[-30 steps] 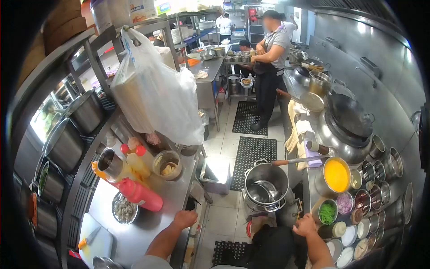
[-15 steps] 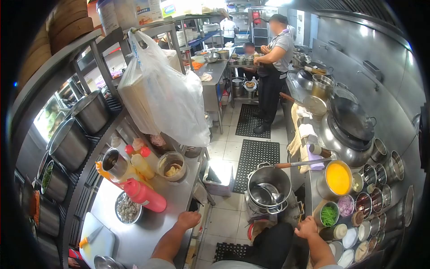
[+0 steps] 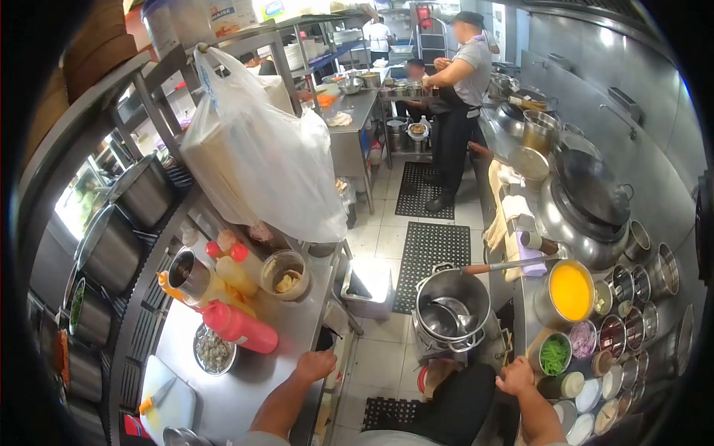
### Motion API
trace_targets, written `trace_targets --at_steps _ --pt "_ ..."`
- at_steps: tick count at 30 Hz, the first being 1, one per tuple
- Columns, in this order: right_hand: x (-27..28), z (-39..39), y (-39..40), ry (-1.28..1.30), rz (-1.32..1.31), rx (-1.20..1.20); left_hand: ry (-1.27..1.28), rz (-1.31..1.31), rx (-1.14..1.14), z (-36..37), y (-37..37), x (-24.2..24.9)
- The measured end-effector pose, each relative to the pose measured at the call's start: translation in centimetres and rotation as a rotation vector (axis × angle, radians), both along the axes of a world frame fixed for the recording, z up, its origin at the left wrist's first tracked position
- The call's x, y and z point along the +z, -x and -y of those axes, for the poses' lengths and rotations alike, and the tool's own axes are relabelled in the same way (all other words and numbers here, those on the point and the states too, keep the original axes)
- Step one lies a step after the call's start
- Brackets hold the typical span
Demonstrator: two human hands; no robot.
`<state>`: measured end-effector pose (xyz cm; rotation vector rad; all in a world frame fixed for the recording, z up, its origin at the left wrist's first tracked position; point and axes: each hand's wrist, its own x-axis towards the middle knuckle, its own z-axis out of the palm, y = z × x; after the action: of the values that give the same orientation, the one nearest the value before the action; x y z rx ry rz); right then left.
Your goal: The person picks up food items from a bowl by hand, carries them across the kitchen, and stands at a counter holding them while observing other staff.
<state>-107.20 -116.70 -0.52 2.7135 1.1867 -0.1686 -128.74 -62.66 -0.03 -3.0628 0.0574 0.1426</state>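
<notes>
My left hand (image 3: 315,365) rests on the front edge of a steel worktable (image 3: 245,386), fingers curled over the rim, holding nothing loose. Just left of it lie a red squeeze bottle (image 3: 238,328) on its side and a small bowl of pale food (image 3: 212,349). My right hand (image 3: 515,375) grips the edge of the cooking station counter (image 3: 520,312) beside a tub of chopped greens (image 3: 553,355) and a capped jar (image 3: 561,385). Between my arms the tiled floor and a black mat (image 3: 387,412) show.
A large steel pot (image 3: 450,308) with nested bowls stands on the floor ahead. A pot of yellow liquid (image 3: 570,291), seasoning cups (image 3: 625,327) and a wok (image 3: 591,189) line the right. A plastic bag (image 3: 256,152) hangs left. A person (image 3: 457,97) stands further down the aisle.
The view has shifted slightly; both hands stay on their counter edges, and the person down the aisle has moved a little farther off.
</notes>
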Motion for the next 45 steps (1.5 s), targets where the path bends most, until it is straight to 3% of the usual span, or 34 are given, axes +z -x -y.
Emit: trace_targets --at_steps 45 --pt "1.2 0.0 0.3 0.026 -0.019 -0.012 -0.034 -0.053 -0.007 0.4 0.1 0.2"
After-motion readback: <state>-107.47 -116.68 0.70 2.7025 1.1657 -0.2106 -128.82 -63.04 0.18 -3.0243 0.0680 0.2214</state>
